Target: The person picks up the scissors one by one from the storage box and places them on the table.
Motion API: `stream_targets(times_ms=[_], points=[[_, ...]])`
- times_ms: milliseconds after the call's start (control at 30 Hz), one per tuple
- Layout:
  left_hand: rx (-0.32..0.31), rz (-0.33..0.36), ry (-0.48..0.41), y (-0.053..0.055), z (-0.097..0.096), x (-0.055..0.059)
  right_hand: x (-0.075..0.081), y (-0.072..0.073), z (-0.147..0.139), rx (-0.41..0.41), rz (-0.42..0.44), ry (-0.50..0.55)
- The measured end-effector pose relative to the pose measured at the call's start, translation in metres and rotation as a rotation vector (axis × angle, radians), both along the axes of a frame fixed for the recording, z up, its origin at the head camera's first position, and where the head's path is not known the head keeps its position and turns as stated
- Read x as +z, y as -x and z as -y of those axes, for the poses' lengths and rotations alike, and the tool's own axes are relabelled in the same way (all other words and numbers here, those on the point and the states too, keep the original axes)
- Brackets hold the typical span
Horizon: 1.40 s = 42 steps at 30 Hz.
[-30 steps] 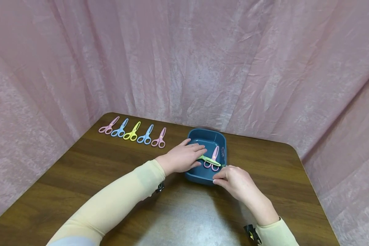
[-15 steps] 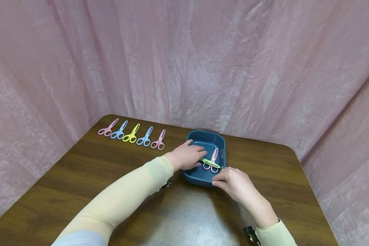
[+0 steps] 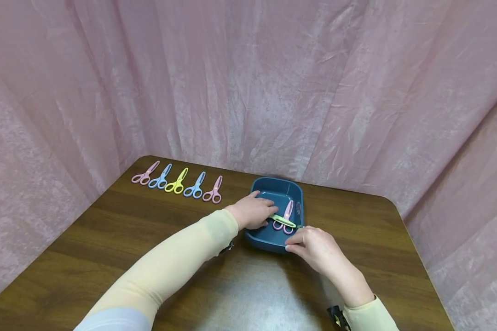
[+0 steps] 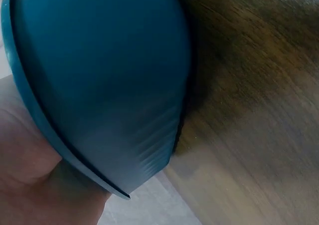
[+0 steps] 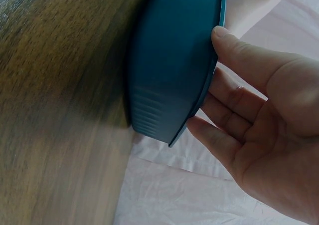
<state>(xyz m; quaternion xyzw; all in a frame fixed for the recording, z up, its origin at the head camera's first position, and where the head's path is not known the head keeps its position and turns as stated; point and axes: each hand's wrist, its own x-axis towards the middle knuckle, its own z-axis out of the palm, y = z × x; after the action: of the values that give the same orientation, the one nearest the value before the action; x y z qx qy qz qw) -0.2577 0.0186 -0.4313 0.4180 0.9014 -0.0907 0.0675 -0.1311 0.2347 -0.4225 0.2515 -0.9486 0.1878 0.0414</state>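
A dark blue plastic bin [image 3: 269, 245] stands on the table. My left hand [image 3: 253, 211] reaches over its left rim, the visible fingers extended inside. Under those fingers the handle end of light green scissors [image 3: 283, 221] is hidden, so contact cannot be told. The green scissors lie across pink scissors [image 3: 288, 211] on the bin's floor. My right hand [image 3: 320, 246] pinches the near right corner of the rim. In the right wrist view, its thumb and fingertips sit along the rim of the bin [image 5: 169, 60]. The left wrist view shows the bin's outer wall [image 4: 109, 85] beside part of the hand.
At the table's back left lies a slanted row of scissors: pink [image 3: 146, 174], blue [image 3: 160, 177], yellow [image 3: 176, 181], blue [image 3: 195, 186] and pink [image 3: 213, 190]. A pink curtain [image 3: 248, 92] hangs behind the wooden table [image 3: 149, 230].
My left hand has shifted slightly right, farther over the bin and the green scissors. My right hand keeps its pinch on the rim. The scissors stay in place.
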Motion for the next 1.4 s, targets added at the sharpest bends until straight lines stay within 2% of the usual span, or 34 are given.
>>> stream_targets(times_ms=[300, 767, 1033, 1233, 1400], points=[[0.003, 0.032, 0.004, 0.001, -0.004, -0.001, 0.0, 0.0, 0.0, 0.0, 0.008, -0.003], [-0.009, -0.01, 0.024, 0.005, -0.006, -0.007, 0.0, 0.0, 0.0, 0.001, 0.011, -0.004], [-0.046, -0.062, 0.046, 0.009, -0.008, -0.014, -0.002, 0.0, 0.001, 0.009, -0.013, -0.01], [-0.048, -0.066, 0.035, 0.009, -0.007, -0.015, -0.002, 0.001, 0.0, 0.001, -0.004, -0.009], [-0.038, -0.042, 0.049, 0.008, -0.006, -0.012, -0.002, 0.001, -0.001, 0.007, -0.004, -0.004]])
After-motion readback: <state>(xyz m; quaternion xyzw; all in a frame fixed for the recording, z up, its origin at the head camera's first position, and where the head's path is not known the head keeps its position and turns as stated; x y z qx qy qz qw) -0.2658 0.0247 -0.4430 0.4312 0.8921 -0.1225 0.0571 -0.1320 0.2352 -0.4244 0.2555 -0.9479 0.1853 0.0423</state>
